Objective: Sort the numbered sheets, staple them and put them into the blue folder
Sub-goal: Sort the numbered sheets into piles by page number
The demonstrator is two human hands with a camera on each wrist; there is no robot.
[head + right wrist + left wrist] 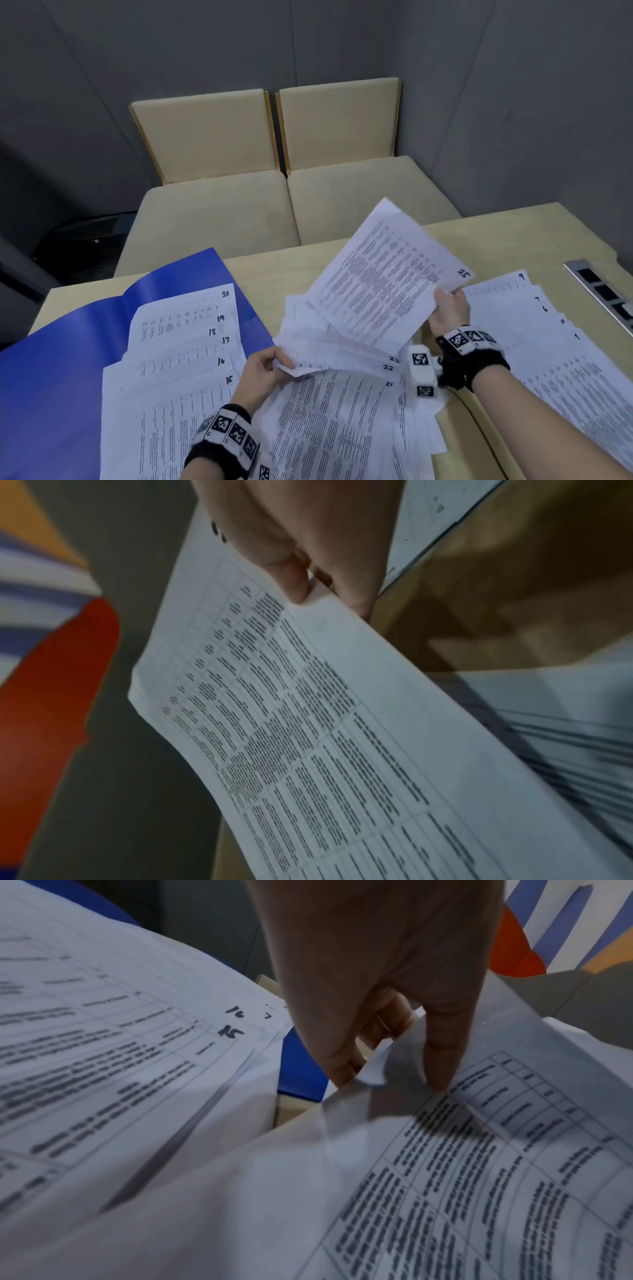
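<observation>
My right hand pinches the corner of the sheet numbered 25 and holds it tilted above the table; the right wrist view shows the thumb on that sheet. My left hand pinches the left edge of the middle fan of sheets numbered 21 to 23, also seen as sheets under its fingers. An open blue folder lies at the left, with sheets 15 to 20 fanned on it. Another fan of low-numbered sheets lies at the right.
The wooden table ends at two beige seats beyond its far edge. A metal socket strip is set into the table at the far right. A white marker block hangs from my right wrist strap.
</observation>
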